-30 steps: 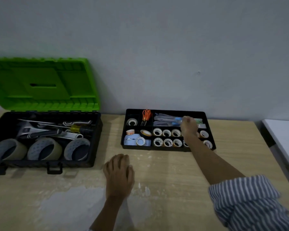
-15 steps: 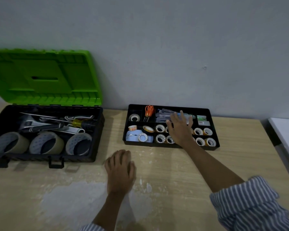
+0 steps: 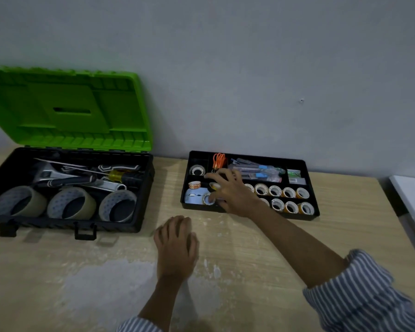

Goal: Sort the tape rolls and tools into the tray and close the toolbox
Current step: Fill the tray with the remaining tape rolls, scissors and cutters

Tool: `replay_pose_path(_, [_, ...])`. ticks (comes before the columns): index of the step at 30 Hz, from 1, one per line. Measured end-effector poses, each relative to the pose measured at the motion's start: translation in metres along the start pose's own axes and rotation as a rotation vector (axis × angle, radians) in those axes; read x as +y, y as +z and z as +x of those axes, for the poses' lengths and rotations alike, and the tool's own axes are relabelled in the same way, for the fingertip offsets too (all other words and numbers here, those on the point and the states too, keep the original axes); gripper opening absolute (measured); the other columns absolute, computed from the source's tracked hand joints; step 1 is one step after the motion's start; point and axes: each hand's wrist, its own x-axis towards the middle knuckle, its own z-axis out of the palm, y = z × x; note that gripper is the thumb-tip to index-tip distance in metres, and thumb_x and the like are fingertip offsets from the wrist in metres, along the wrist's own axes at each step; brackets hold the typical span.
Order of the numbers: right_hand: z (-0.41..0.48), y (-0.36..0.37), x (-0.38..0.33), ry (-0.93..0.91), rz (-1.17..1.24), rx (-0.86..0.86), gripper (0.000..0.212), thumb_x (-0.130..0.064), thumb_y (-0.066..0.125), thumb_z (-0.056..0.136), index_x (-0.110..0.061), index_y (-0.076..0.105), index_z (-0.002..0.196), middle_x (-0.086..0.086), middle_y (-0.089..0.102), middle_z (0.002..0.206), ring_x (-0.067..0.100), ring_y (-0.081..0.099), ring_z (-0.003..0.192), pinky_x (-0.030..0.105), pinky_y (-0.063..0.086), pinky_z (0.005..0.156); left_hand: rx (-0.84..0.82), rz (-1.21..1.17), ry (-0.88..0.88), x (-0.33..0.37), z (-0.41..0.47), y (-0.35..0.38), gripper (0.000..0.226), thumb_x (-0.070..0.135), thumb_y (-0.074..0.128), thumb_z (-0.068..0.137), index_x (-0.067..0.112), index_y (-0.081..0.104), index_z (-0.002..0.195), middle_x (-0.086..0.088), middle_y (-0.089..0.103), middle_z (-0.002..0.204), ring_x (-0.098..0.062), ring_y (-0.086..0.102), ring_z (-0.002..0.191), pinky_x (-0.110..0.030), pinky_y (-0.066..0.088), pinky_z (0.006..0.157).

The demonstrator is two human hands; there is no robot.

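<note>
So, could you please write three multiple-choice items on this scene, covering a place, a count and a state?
1. Where is the right hand?
A. Over the tray
B. Inside the toolbox
C. On the white surface

2. How many large tape rolls stand in the toolbox?
A. One
B. Three
C. Five

3. The toolbox lid is:
A. Shut
B. Detached, lying on the table
C. Open, leaning back

Answers: 1 A, its fingers spread above the black tray. 2 B, three large tape rolls line the front. 3 C, the green lid stands raised behind the box.

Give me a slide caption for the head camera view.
Right hand reaches into the black tray of tape rolls; left hand rests on the table beside the open toolbox.
</note>
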Motion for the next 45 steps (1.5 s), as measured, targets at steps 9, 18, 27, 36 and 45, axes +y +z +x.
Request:
replay_pose_path(9, [0.055,-0.006,0.003,0.229,0.127,0.242,0.016,-0.025,0.065,0.086,-0.022,0.075,0.098,0.005,0.060,0.111,0.031,0.045,0.110,0.038,0.020,0.088,-0.043,-0.028,-0.016,0.000,0.001,0.000,0.047,0.038,0.030,0.090,0.019,0.052,0.128,-0.004,0.052,0.131,-0.022,0.046,0.123,-0.045,0.032,0.105])
replay_pose_path(18, [0.078,0.009,0.008,0.345,0.210,0.149,0.024,-0.026,0.052,0.093,-0.027,0.068,0.111,0.000,0.066,0.108,0.025,0.040,0.109,0.033,0.014,0.076,-0.045,-0.030,-0.018,-0.003,0.002,0.002,0.043,0.037,0.035,0.091,0.021,0.052,0.126,-0.002,0.053,0.130,-0.020,0.046,0.123,-0.046,0.034,0.107])
replay_pose_path(27, [0.046,-0.007,0.019,0.317,0.272,0.102,0.011,-0.022,0.061,0.079,-0.015,0.068,0.075,-0.001,0.064,0.075,0.019,0.047,0.091,0.034,0.022,0.079,-0.062,-0.013,-0.014,-0.004,0.002,0.000,0.042,0.035,0.036,0.090,0.021,0.051,0.126,-0.002,0.049,0.132,-0.021,0.042,0.123,-0.046,0.032,0.107])
replay_pose_path(36, [0.019,-0.003,0.021,0.286,0.199,-0.115,0.022,-0.036,0.073,0.077,-0.015,0.068,0.082,-0.002,0.070,0.086,0.019,0.049,0.100,0.038,0.024,0.092,-0.057,-0.038,-0.027,-0.003,0.002,0.001,0.043,0.035,0.037,0.090,0.020,0.051,0.128,-0.003,0.050,0.133,-0.022,0.042,0.124,-0.046,0.031,0.108])
replay_pose_path(45, [0.024,-0.027,0.031,0.316,0.759,-0.139,0.010,-0.018,0.077,0.078,-0.009,0.074,0.083,0.002,0.070,0.082,0.011,0.060,0.080,0.031,0.045,0.078,-0.043,-0.028,-0.022,-0.001,0.001,-0.002,0.046,0.038,0.032,0.089,0.020,0.054,0.125,-0.003,0.052,0.130,-0.023,0.045,0.121,-0.045,0.032,0.105])
